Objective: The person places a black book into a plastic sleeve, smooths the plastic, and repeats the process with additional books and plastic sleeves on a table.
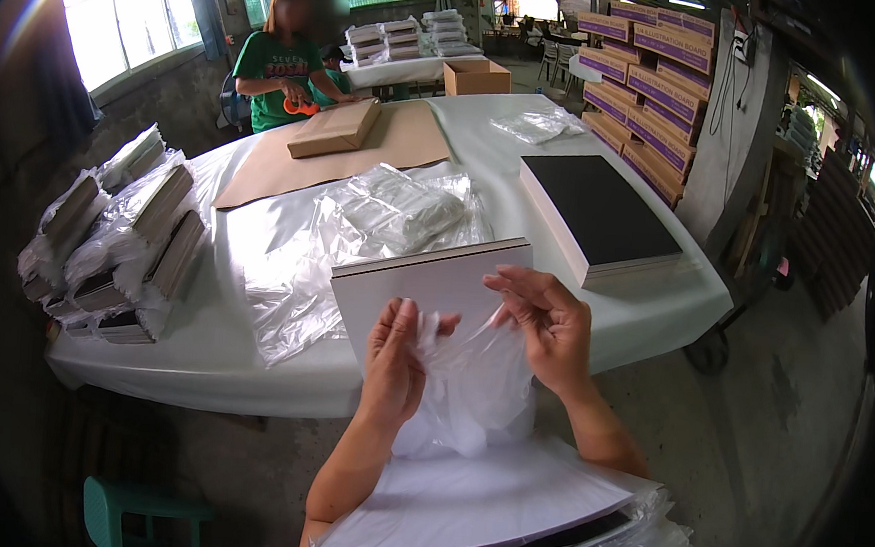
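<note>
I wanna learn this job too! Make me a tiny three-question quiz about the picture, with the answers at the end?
1. What do the left hand and right hand both hold?
2. True or false: a brown wrapped package lies on brown paper.
3. The stool at lower left is: A) red, B) green, C) yellow.

Key: 1. Clear plastic; 2. True; 3. B.

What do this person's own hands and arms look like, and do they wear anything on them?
The ungloved, five-fingered left hand and ungloved right hand show no rings. Both forearms are bare as far as they show: no sleeves, watch, bracelets, cables or clear markings. The upper arms are out of view.
</note>
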A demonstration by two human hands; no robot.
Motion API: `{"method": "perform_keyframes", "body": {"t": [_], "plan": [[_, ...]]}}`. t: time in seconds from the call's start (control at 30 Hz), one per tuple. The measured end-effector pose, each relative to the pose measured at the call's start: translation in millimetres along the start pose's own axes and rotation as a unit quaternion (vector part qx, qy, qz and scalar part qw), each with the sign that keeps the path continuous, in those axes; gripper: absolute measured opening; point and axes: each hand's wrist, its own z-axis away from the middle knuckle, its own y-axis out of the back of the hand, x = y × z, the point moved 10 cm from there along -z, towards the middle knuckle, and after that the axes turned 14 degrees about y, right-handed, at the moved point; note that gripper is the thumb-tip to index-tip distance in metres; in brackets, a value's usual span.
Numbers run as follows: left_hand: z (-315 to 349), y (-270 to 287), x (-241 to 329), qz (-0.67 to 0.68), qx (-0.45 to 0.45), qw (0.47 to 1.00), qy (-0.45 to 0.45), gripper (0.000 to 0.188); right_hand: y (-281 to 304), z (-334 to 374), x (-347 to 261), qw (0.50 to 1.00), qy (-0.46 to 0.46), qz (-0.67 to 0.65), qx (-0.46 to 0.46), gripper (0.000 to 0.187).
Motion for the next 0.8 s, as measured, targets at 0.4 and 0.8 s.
{"method": "perform_keyframes", "body": {"t": [0.4, 0.8], "plan": [[121.3, 170.2, 105.9, -0.714, 0.394, 0.542, -0.204, 0.017, 71.2, 35.7, 55.8, 0.987, -0.154, 0.001, 0.049, 0.027], [87.1, 87.2, 103.2, -0.576, 0.299, 0.724, -0.235, 0.015, 6.5, 55.5, 63.1, 0.978, -0.196, -0.060, -0.029, 0.016]]}}
